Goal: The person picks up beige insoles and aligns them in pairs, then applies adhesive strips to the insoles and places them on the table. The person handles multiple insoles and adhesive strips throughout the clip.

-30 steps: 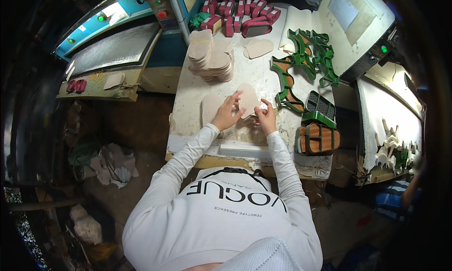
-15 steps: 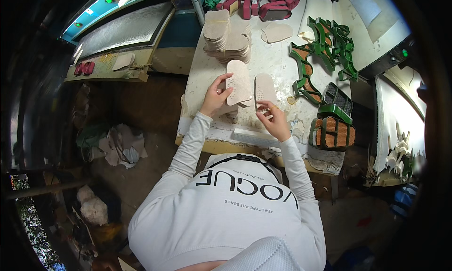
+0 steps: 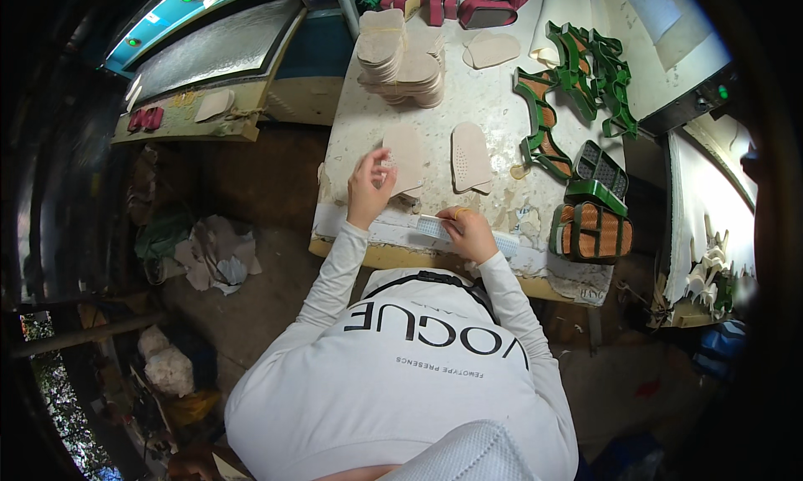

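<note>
At the tabletop (image 3: 464,100), the right hand (image 3: 470,232) grips a crosswise strip (image 3: 432,227), the left hand (image 3: 368,188) curled, released, beside a forward-pointing insole (image 3: 406,165).

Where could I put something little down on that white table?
There's a bare patch between the right insoles, the loose insoles beyond them and the brown and green frame. A narrower bare strip runs between the right insoles and the left insoles. It's crowded at the far end, with maroon pieces, and down the right side, with green frames.
</note>
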The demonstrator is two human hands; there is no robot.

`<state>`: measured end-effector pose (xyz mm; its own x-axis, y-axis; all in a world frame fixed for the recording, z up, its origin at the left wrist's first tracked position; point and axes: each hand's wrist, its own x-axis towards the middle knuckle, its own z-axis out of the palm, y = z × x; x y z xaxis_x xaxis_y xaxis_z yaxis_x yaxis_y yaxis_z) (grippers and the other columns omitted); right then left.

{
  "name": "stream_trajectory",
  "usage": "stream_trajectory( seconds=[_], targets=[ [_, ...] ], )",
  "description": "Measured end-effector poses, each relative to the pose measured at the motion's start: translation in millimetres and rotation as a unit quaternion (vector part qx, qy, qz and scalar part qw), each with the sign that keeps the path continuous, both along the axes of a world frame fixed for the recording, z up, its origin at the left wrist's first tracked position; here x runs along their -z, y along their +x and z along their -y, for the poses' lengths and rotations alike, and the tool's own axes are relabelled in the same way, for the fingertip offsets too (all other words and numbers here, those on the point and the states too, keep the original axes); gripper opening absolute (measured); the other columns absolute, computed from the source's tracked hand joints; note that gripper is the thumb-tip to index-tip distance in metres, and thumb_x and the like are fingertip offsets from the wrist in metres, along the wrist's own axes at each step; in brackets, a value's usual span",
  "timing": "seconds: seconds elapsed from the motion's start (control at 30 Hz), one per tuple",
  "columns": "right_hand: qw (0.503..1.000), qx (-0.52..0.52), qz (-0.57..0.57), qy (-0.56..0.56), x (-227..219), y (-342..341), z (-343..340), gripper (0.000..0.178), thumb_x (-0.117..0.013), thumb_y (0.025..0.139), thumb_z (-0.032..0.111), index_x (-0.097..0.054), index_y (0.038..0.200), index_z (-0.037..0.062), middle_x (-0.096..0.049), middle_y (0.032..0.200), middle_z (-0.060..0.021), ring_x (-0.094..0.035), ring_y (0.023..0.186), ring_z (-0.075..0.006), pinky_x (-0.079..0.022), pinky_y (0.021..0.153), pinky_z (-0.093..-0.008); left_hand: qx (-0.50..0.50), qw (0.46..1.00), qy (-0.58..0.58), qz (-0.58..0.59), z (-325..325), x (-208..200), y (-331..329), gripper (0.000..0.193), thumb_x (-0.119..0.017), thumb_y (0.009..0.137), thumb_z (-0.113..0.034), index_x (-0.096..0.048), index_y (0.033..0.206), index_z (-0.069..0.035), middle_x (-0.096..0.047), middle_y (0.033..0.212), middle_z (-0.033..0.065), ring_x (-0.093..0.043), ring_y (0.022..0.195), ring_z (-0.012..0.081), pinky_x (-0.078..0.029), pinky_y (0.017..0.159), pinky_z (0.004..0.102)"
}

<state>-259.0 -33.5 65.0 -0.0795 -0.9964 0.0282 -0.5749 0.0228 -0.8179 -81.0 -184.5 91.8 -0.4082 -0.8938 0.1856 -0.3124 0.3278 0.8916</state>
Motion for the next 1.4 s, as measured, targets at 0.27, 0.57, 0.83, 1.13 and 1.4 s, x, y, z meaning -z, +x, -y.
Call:
stream_trajectory(
  seconds=[0.27,0.57,0.83,1.13,1.4],
  targets=[
    [0.991,-0.047,0.094,0.086,-32.4,-23.2,-2.2,0.027,-0.07,0.078,0.011,-0.061,0.103,0.0028,-0.068,0.088,-0.0099,-0.067,0.08,-0.0195,-0.052,0.076,-0.03,0.276,0.937,0.18,0.115,-32.3,-3.3,6.8,0.022,-0.065,0.085,-0.01,-0.064,0.105,-0.002,-0.066,0.086,0.0027,-0.059,0.077,0.0077,-0.049,0.071,0.0231],
    [0.978,0.027,0.179,0.107,-20.1,-65.6,-32.1,0.024,-0.073,0.077,0.011,-0.065,0.1,0.006,-0.067,0.08,-0.0025,-0.06,0.067,-0.006,-0.048,0.063,-0.0212,0.387,0.887,0.188,0.17,-4.6,-18.8,45.3,0.026,-0.066,0.084,-0.018,-0.064,0.105,-0.002,-0.067,0.093,0.0072,-0.062,0.086,0.0135,-0.048,0.081,0.0276],
    [0.958,0.045,0.28,0.045,6.7,-17.7,-15.0,0.021,-0.071,0.079,0.008,-0.063,0.098,0.002,-0.065,0.079,-0.0013,-0.06,0.066,-0.0063,-0.049,0.061,-0.0208,0.424,0.875,0.173,0.159,-37.8,3.6,-28.4,0.035,-0.072,0.081,-0.022,-0.061,0.108,-0.003,-0.066,0.095,0.0062,-0.059,0.085,0.0121,-0.046,0.079,0.0263],
    [0.949,0.086,0.298,0.057,1.4,-22.4,-23.0,0.019,-0.069,0.079,0.006,-0.063,0.096,0.0011,-0.066,0.081,-0.0041,-0.064,0.067,-0.0103,-0.05,0.062,-0.0227,0.406,0.866,0.264,0.126,-27.0,18.1,-26.0,0.025,-0.075,0.078,-0.02,-0.066,0.09,0.0,-0.062,0.076,0.0001,-0.051,0.069,0.0056,-0.044,0.066,0.022],
    [0.988,0.098,-0.01,-0.122,-15.3,-12.4,-21.3,0.014,-0.069,0.077,0.009,-0.066,0.089,0.0043,-0.065,0.088,-0.0088,-0.064,0.081,-0.0246,-0.05,0.07,-0.0321,0.386,0.88,0.237,0.147,-28.3,23.8,-24.5,0.024,-0.065,0.086,-0.022,-0.067,0.088,0.002,-0.059,0.067,-0.0004,-0.046,0.064,0.005,-0.042,0.059,0.0228]
  ],
)
